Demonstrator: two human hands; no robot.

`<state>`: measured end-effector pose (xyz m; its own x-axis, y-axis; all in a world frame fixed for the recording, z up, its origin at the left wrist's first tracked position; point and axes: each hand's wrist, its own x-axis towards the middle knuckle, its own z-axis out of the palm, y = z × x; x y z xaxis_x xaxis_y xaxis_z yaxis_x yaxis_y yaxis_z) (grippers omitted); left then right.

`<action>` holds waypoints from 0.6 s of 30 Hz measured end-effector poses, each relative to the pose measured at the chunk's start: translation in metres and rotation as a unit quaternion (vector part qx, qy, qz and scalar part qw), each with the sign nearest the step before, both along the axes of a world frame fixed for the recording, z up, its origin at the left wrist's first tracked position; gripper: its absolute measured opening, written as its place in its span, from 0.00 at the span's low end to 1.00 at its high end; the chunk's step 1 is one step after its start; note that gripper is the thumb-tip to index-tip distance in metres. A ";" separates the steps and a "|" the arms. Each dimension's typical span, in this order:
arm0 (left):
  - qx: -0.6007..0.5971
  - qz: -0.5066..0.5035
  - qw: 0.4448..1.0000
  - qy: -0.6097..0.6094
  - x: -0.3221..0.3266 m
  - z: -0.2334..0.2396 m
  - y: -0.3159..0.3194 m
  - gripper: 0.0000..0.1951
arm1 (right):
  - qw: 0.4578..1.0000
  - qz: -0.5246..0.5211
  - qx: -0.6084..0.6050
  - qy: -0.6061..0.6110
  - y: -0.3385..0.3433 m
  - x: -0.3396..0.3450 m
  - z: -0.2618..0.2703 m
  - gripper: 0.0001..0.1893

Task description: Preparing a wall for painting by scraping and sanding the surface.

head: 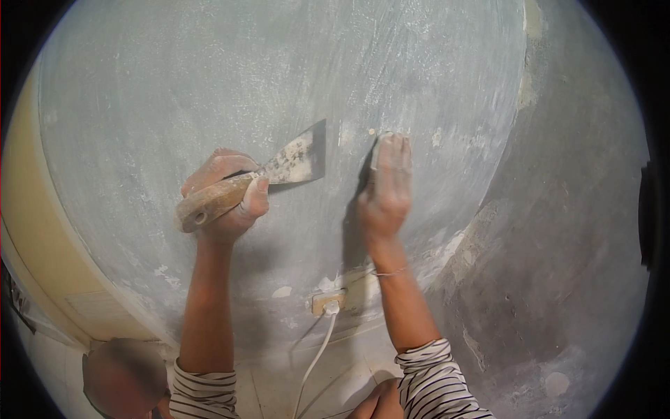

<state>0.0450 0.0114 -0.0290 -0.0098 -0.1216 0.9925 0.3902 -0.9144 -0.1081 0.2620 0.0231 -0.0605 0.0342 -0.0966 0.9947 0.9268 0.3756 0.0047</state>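
My left hand (pixel 225 194) is closed around the wooden handle of a putty knife (pixel 298 157). Its wide metal blade, smeared with pale filler, points right beside the grey-blue plastered wall (pixel 293 78); whether it touches the wall I cannot tell. To the right, my right hand (pixel 387 180) lies up against the same wall, fingers extended together and dusted white. The fingertips are just below a row of small pale patches. Whether something thin is under the palm is hidden.
Below the hands, a wall socket (pixel 328 302) holds a white plug with a hanging cable (pixel 316 361). A cream door frame (pixel 57 230) runs along the left. Another person (pixel 125 377) is at the lower left. A darker grey wall (pixel 544 235) adjoins at right.
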 end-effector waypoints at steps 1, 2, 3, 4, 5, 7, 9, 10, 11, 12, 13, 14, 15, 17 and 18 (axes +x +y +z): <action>0.007 0.014 1.000 -0.002 0.001 0.000 0.001 0.08 | 0.999 -0.036 0.000 -0.005 0.005 -0.006 -0.001 0.20; 0.007 0.010 1.000 -0.004 0.003 0.001 0.000 0.08 | 1.000 -0.005 -0.012 0.006 0.002 -0.010 -0.003 0.21; -0.004 0.019 1.000 -0.011 0.004 0.001 -0.002 0.08 | 1.000 -0.003 -0.012 0.004 0.002 -0.016 -0.014 0.21; -0.016 0.023 0.999 -0.017 0.006 0.001 -0.003 0.08 | 1.000 0.022 -0.016 -0.015 0.001 -0.024 -0.030 0.22; -0.016 0.022 0.999 -0.018 0.006 0.000 -0.002 0.08 | 0.998 0.048 -0.019 -0.034 0.002 -0.026 -0.038 0.22; 0.008 0.032 0.999 0.001 0.003 0.001 -0.002 0.08 | 0.998 0.044 -0.022 -0.045 0.003 -0.022 -0.034 0.22; 0.009 0.022 1.000 0.001 0.007 -0.001 0.001 0.07 | 0.997 0.040 -0.027 -0.052 0.007 -0.016 -0.022 0.22; 0.007 0.010 1.000 0.001 0.009 -0.002 0.002 0.07 | 0.999 0.029 -0.015 -0.028 0.007 -0.015 -0.002 0.22; 0.006 0.009 1.000 0.004 0.011 -0.002 0.002 0.07 | 1.000 0.018 -0.004 -0.005 0.006 -0.015 0.012 0.23; -0.002 0.014 1.000 -0.002 0.010 -0.001 0.000 0.07 | 1.000 0.022 -0.010 0.016 0.003 -0.023 0.015 0.24; -0.010 0.020 1.000 -0.008 0.009 0.000 -0.002 0.07 | 0.999 0.023 -0.012 0.019 0.004 -0.028 0.006 0.24; -0.011 0.020 1.000 -0.006 0.007 -0.001 -0.003 0.07 | 0.999 0.044 -0.024 0.010 0.005 -0.031 -0.012 0.27; -0.016 0.018 1.000 0.002 0.007 -0.002 -0.003 0.06 | 0.997 0.065 -0.036 -0.002 0.002 -0.032 -0.022 0.29; -0.020 0.014 1.000 0.007 0.007 -0.004 -0.004 0.06 | 0.997 0.052 -0.054 -0.032 0.002 -0.025 -0.025 0.29; -0.020 0.010 1.000 0.004 0.010 -0.003 -0.004 0.06 | 0.997 0.052 -0.030 -0.039 0.004 -0.018 -0.015 0.26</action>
